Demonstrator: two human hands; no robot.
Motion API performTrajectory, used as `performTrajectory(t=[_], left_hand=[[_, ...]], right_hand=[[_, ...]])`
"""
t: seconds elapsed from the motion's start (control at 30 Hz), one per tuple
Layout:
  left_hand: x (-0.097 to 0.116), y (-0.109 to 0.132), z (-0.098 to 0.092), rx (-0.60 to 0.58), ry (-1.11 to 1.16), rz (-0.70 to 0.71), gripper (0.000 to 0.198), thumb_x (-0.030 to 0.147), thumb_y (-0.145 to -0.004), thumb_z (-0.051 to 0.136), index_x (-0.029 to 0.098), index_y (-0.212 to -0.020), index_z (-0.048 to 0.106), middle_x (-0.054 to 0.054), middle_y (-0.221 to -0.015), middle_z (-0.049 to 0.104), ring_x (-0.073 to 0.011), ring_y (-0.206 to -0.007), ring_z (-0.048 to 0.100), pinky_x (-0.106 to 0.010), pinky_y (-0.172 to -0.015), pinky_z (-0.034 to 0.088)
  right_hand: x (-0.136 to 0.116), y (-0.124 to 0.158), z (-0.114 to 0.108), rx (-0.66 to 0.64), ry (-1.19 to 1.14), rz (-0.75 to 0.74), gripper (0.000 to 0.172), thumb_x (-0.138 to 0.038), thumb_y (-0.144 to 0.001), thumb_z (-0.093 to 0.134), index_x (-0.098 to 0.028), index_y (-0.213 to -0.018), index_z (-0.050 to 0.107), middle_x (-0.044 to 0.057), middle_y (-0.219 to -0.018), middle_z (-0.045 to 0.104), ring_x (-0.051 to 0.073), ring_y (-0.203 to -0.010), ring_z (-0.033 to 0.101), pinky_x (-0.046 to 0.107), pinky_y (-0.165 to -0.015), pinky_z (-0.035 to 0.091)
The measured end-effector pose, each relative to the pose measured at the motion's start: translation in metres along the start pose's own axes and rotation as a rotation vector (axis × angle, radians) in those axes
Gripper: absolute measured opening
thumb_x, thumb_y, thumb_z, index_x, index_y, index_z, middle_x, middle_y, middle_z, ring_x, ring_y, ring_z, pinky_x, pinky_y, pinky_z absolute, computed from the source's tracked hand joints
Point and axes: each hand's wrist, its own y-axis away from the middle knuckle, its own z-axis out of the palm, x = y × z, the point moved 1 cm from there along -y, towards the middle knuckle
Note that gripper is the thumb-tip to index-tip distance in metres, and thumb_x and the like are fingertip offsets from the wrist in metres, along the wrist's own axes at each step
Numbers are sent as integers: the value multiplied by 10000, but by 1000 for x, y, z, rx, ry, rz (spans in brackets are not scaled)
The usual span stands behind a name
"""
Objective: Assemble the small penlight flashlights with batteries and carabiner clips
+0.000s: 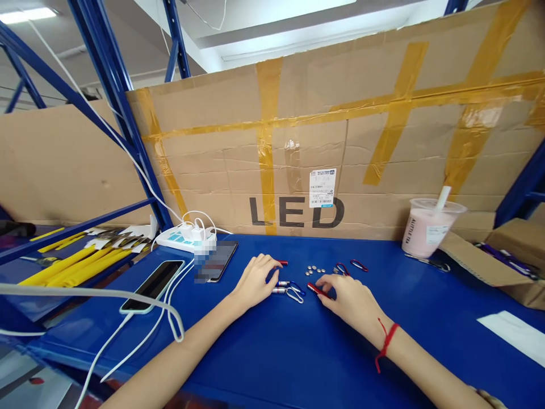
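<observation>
Near the middle of the blue table (272, 346), my left hand (256, 280) has its fingers curled round a small red piece (283, 263). Just right of that hand lie a silver carabiner (294, 294) and a blue one (297, 287), each beside a small metal cylinder. My right hand (347, 295) pinches a red tube (318, 291) between thumb and fingers, low over the table. Several small round button cells (314, 267) lie beyond it, beside two red carabiners (359, 265).
A phone (155, 284) with a white cable, a dark phone (223, 260) and a power strip (181, 238) lie at left. At right stand a pink drink cup (428, 230) and an open cardboard box (522, 255). A cardboard sheet (221, 176) backs the table.
</observation>
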Motion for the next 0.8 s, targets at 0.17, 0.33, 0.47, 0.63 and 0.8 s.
performTrajectory(t=[0.17,0.33,0.47,0.63,0.8], left_hand=[[-2,2,-5,104,-8,54,171,169,-867,392,196,-871,561,1,-864,589,-140,-802,489,-296,-730,353],[6,6,-16,287,-49,299,169,162,-842,407,166,-843,576,-29,-819,605,-132,-736,496,-286,-675,374],[33,24,-37,474,-125,555,134,144,-756,449,170,-743,580,-42,-738,607,-149,-722,527,-285,-619,407],[77,110,-40,441,-89,439,211,145,-699,436,232,-762,617,-52,-755,623,-204,-781,574,-376,-680,466],[94,222,3,56,163,-171,246,268,-827,420,329,-693,617,-30,-634,583,-219,-732,576,-394,-630,490]], right_hand=[[-2,3,-2,68,-17,-4,220,-309,-784,503,-285,-969,621,-35,-891,654,147,-840,615,199,-596,401],[-13,9,-6,175,-222,-127,249,-336,-805,477,-267,-1019,585,-45,-903,648,78,-642,612,204,-624,466],[-19,13,-8,300,-417,-232,250,-347,-806,476,-243,-1007,580,-34,-902,640,57,-667,620,142,-559,471],[-11,12,-16,456,-486,-302,265,-365,-801,471,-188,-945,605,6,-857,642,73,-678,625,125,-514,483],[-4,14,-25,587,-434,-385,243,-344,-770,496,-156,-840,634,19,-770,655,84,-638,623,150,-545,523]])
